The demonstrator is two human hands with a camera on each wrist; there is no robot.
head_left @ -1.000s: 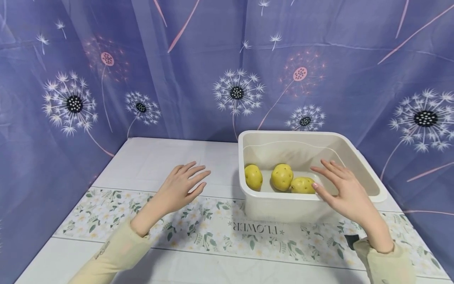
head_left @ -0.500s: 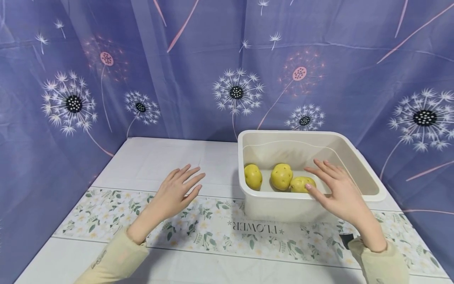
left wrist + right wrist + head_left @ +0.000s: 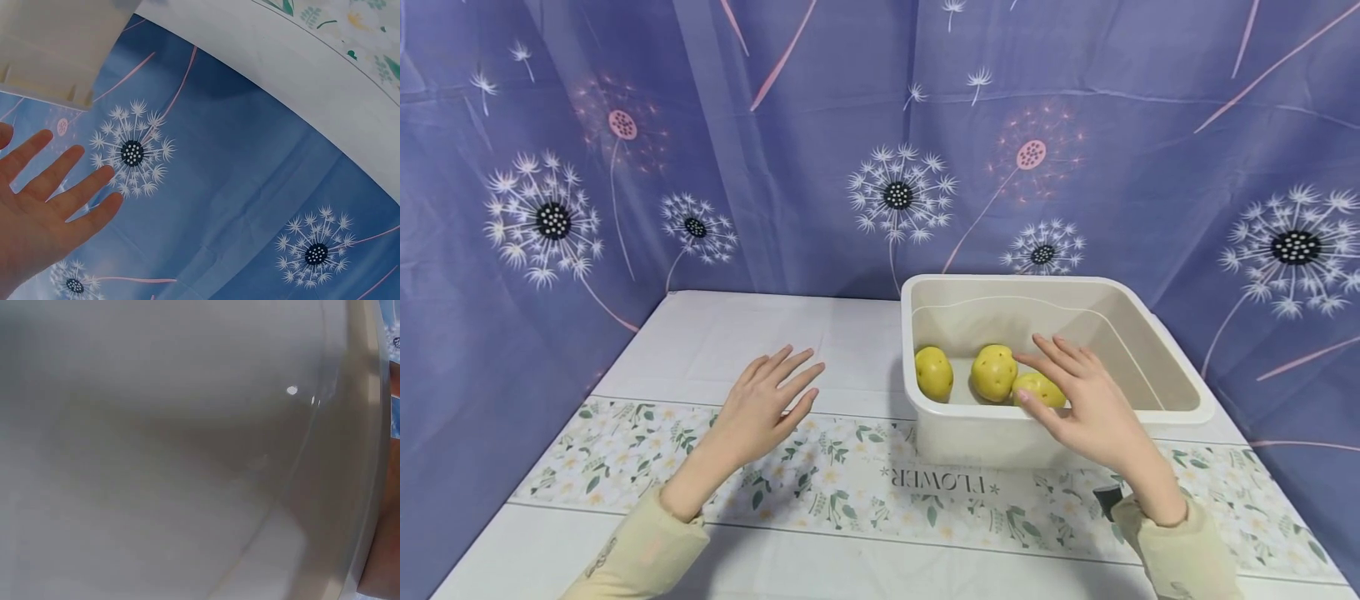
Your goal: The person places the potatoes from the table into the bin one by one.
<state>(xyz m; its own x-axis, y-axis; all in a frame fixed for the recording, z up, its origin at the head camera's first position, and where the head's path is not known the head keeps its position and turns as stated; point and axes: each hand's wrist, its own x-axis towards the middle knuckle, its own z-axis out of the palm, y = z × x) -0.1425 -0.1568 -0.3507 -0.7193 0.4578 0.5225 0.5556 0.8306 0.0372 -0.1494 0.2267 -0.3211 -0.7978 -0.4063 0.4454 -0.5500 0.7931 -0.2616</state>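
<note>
Three yellow potatoes lie in a cream plastic bin (image 3: 970, 442) at the right in the head view: a left potato (image 3: 933, 373), a middle potato (image 3: 994, 372) and a right potato (image 3: 1037, 387). Over the bin's front rim reaches my right hand (image 3: 1082, 408), fingers spread, its thumb tip in front of the right potato; contact cannot be told. My left hand (image 3: 763, 408) hovers above the table left of the bin, fingers extended and holding nothing. The left wrist view shows that left hand (image 3: 50, 215) near the bin (image 3: 56, 50). Pale bin wall (image 3: 156, 506) fills most of the right wrist view.
A white tablecloth (image 3: 760, 325) with a floral band covers the table. Behind and at both sides hangs a purple dandelion-print curtain (image 3: 805, 192). A small black object (image 3: 1108, 502) shows beside the right sleeve.
My right hand has moved left along the bin's front rim, toward the right potato. The left hand has drifted slightly left. Potatoes and bin have stayed put.
</note>
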